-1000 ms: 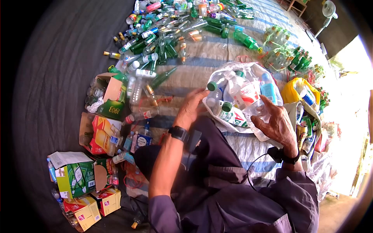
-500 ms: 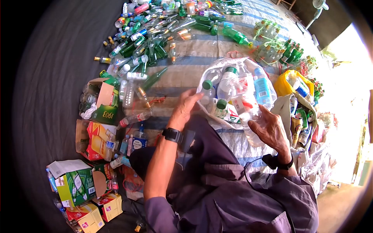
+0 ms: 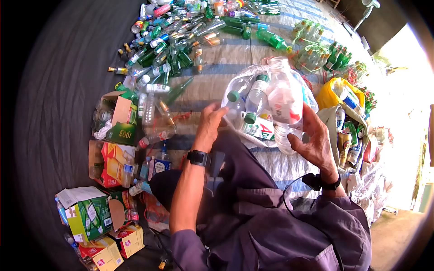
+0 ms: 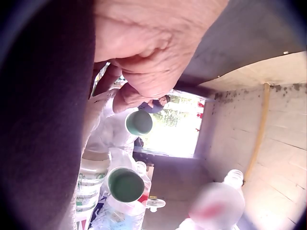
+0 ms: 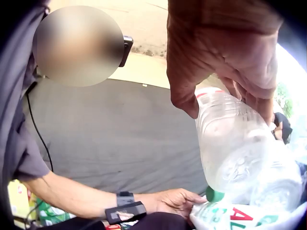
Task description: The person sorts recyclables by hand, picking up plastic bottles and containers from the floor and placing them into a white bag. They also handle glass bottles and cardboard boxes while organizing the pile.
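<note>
A white sack [image 3: 231, 128] full of plastic bottles lies in front of the person. The left hand [image 3: 209, 127] pinches the sack's left rim, thumb and fingers on the cloth, also seen in the right wrist view. The right hand [image 3: 315, 139] grips a large clear bottle [image 3: 285, 97] that stands over the sack's right part; the right wrist view shows thumb and fingers around the bottle [image 5: 230, 139]. Green-capped bottles [image 3: 257, 97] and a white bottle with a red letter [image 3: 263, 128] lie inside the sack, left of the held bottle.
Many glass bottles [image 3: 178, 56] are heaped at the upper left. Cardboard boxes [image 3: 120, 162] line the left side. A yellow bag [image 3: 329, 97] and a sack of cans [image 3: 333, 131] stand to the right, with tied bottle bundles [image 3: 313, 58] beyond and a fan [image 3: 367, 13] farther back.
The large clear bottle has been raised and now stands more upright above the sack, in the right hand. The left hand has shifted slightly left with the rim.
</note>
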{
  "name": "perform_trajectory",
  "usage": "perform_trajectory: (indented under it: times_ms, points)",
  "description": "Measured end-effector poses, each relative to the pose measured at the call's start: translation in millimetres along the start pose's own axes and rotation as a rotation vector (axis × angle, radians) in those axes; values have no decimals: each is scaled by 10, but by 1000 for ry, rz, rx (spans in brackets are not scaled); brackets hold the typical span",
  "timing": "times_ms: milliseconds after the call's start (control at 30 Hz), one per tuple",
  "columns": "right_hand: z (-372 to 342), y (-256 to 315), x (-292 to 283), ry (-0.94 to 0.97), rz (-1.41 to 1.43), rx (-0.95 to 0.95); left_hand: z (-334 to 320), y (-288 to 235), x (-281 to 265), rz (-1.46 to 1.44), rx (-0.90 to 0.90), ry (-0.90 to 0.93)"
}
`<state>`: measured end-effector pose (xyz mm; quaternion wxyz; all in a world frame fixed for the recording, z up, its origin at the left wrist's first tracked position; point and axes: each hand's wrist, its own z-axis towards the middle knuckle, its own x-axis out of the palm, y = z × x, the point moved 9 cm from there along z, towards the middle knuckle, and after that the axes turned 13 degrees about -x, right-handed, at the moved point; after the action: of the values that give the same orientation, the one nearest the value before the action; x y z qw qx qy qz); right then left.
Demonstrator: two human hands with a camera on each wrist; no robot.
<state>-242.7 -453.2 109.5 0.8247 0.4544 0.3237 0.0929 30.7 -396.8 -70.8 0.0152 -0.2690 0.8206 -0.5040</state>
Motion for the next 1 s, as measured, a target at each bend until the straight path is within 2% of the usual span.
perform_trajectory:
  times_ms: [67,167,267,333,367,433,500,567,633,700,767,833,900,967,1000]
  points:
    - [25,15,33,-18,194,-29,-19,-12,6,6,1,1]
    - [52,-47,69,-65,212,-87,-45,-26,1,36,-15,-47]
    - [10,-282,124,-68,265,-48,-22,-28,2,51,3,-38]
    - [1,-324,166,-89,398,-35,-102,-137,136,-28,20,78]
    - [-9,-321,173,-84,403,-35,-78,-123,111,-29,19,72]
    - [-4,-254,171,-56,444,-72,37,3,136,-109,-84,165]
    - [5,-206,186,-65,438,-71,89,57,113,-84,-100,145]
    - [39,-247,226,-26,317,-22,105,59,88,-61,-110,124]
    - [70,-251,264,-10,379,30,69,140,72,-39,-244,101]
    - [80,-262,306,15,499,142,65,111,78,-28,-225,104]
    - [96,-247,284,-8,449,150,61,93,87,62,-214,50]
    - [36,-435,303,15,394,283,-15,13,128,70,-173,67]
    - [-3,-562,325,-25,417,282,-69,-31,142,81,-130,88]
    - [-99,-741,312,-45,351,337,-108,-86,99,58,-55,56]
    - [-103,-735,270,-32,168,319,-139,-152,75,71,46,12]
